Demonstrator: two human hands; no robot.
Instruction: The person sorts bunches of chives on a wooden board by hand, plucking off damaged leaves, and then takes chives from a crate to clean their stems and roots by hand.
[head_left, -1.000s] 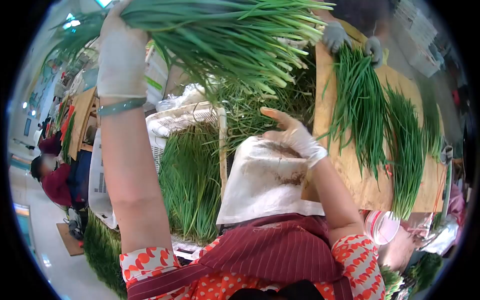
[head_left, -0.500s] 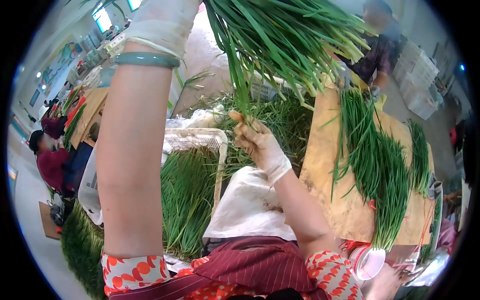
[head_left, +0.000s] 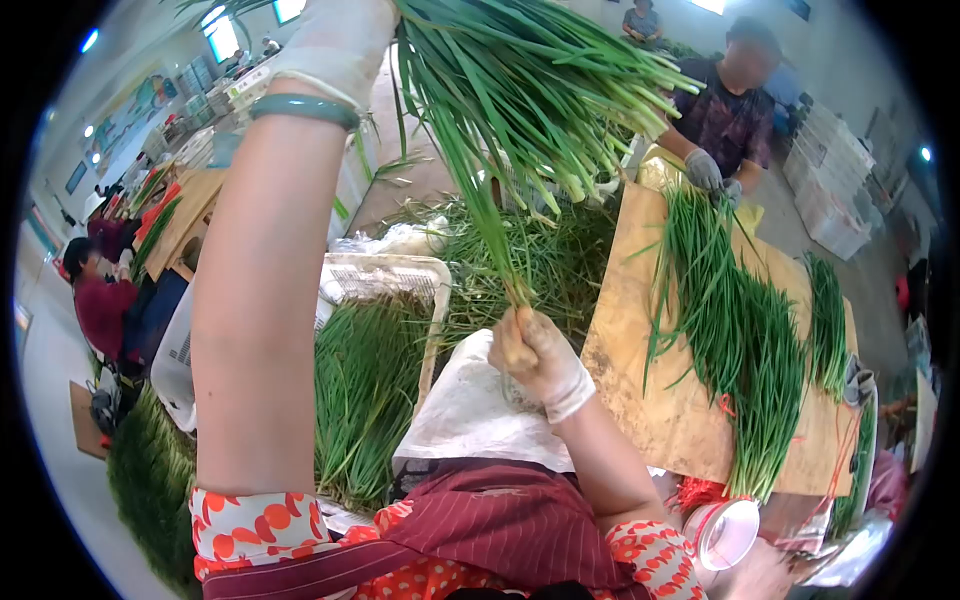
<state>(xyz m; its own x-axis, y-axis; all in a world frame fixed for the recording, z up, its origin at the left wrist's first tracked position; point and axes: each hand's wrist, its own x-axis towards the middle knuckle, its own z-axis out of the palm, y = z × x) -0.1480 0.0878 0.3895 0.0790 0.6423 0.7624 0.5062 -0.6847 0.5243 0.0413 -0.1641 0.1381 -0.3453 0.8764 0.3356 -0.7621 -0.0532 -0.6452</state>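
My left hand [head_left: 345,45], in a whitish glove, is raised at the top of the view with its fingers mostly hidden by leaves. It holds up a thick bunch of garlic chives [head_left: 530,90], pale stem ends pointing right. In front of my white apron [head_left: 480,400], my gloved right hand [head_left: 540,358] is closed around the lower ends of some thin strands [head_left: 490,235] that hang from this bunch. Left of that hand stands a white plastic crate [head_left: 437,290] filled with more chives [head_left: 365,390].
A pile of loose trimmings [head_left: 540,255] lies beyond my right hand. On the right, a wooden board [head_left: 625,380] bears bundled chives [head_left: 745,320], with a co-worker's gloved hands [head_left: 705,172] at its far end. A white bucket [head_left: 725,535] with red ties stands at lower right.
My right hand has come down toward my body, pulling the strands longer and closing into a fist around them. My left hand still holds the bunch up.
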